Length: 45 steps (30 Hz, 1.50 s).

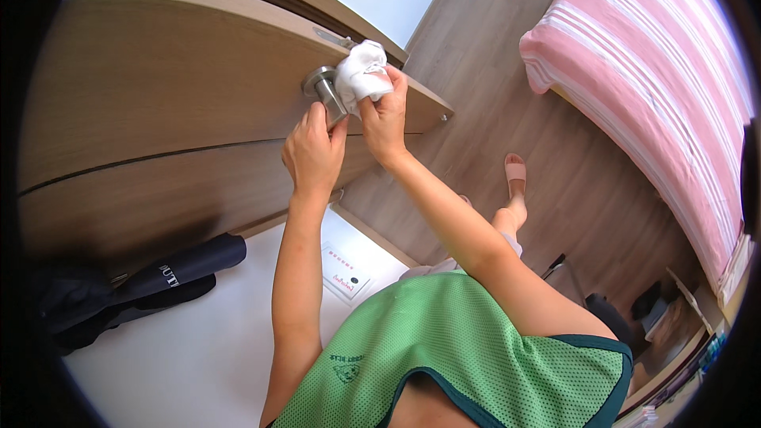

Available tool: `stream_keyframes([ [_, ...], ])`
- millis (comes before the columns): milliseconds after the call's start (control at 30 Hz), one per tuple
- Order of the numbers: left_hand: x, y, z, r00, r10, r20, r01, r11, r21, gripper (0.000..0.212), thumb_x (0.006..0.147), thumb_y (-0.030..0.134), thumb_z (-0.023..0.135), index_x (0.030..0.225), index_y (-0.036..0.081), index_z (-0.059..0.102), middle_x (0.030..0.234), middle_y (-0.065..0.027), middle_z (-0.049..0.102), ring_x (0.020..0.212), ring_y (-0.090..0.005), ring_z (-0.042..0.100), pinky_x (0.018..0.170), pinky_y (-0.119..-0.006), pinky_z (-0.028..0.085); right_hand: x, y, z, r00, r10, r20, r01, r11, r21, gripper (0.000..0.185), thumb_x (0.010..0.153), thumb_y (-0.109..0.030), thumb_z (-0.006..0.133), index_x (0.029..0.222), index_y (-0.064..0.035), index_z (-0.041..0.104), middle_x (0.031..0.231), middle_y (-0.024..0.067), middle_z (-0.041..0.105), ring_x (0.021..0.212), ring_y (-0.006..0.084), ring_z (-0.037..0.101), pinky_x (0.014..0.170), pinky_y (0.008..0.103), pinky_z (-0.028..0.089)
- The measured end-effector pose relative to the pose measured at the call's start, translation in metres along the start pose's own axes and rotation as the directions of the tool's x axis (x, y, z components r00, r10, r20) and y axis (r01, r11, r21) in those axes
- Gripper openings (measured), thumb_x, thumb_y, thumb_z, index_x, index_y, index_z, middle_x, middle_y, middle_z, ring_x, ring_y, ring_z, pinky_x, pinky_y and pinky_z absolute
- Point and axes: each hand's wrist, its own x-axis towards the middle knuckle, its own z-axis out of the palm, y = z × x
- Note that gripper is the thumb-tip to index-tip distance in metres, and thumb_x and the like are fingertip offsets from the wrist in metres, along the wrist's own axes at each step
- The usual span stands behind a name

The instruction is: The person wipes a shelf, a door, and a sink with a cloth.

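Observation:
A metal lever handle (330, 95) sticks out from a brown wooden door (178, 65). My left hand (314, 151) grips the handle's free end between thumb and fingers. A crumpled white cloth (361, 74) is bunched in my right hand (385, 113), right beside the handle and close to the door's edge. Its folds hide some of my right fingers. On the door's edge, just past the cloth, a metal latch plate (330, 37) shows in part.
A bed with a pink and white striped cover (642, 71) stands at the right on the wood-look floor (475, 71). Dark rolled or hanging items (184, 267) are at the lower left, by a white surface (208, 333). Various items lie at the lower right.

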Motion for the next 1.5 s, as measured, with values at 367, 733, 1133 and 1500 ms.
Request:
stream_keyframes([
  [367,0.004,-0.009,0.002,1.0,-0.002,0.018,0.002,1.0,-0.004,0.019,0.083,0.019,0.058,0.081,0.004,0.046,0.076,-0.0152,0.059,0.071,-0.0378,0.056,0.059,-0.047,0.04,-0.008,0.009,-0.014,0.998,-0.057,-0.004,0.055,0.974,-0.22,0.025,0.074,-0.005,0.06,0.099,-0.0034,0.057,0.102,0.0167,0.052,0.094,0.0318,0.053,0.082,0.0382,0.044],
  [733,0.006,-0.005,0.005,1.0,-0.018,0.018,0.018,1.0,0.006,0.017,0.083,0.018,0.057,0.081,0.005,0.046,0.076,-0.013,0.059,0.073,-0.0367,0.057,0.061,-0.047,0.041,0.023,0.071,-0.073,0.978,0.18,-0.101,-0.206,0.89,-0.406,0.022,0.079,-0.004,0.051,0.1,0.0016,0.051,0.088,0.0107,0.061,0.079,0.0219,0.06,0.068,0.0342,0.048],
  [1133,0.009,0.001,0.005,1.0,-0.011,-0.001,0.011,1.0,-0.021,0.022,0.083,0.021,0.058,0.08,0.004,0.044,0.073,-0.0119,0.056,0.07,-0.0347,0.055,0.06,-0.044,0.04,0.058,0.107,-0.087,0.922,0.227,-0.312,-0.383,0.638,-0.668,0.023,0.076,-0.009,0.041,0.083,0.0036,0.059,0.087,0.0259,0.062,0.086,0.0416,0.058,0.077,0.0453,0.044],
  [1500,-0.002,0.003,0.011,0.992,0.005,-0.123,0.003,0.998,0.067,0.025,0.077,0.017,0.066,0.073,0.006,0.043,0.063,-0.0093,0.047,0.059,-0.0306,0.049,0.053,-0.041,0.036,0.104,0.115,-0.083,0.93,0.216,0.298,0.008,0.798,-0.603,0.027,0.081,-0.023,0.039,0.083,-0.0011,0.054,0.082,0.0197,0.059,0.08,0.0327,0.055,0.072,0.0403,0.041],
])
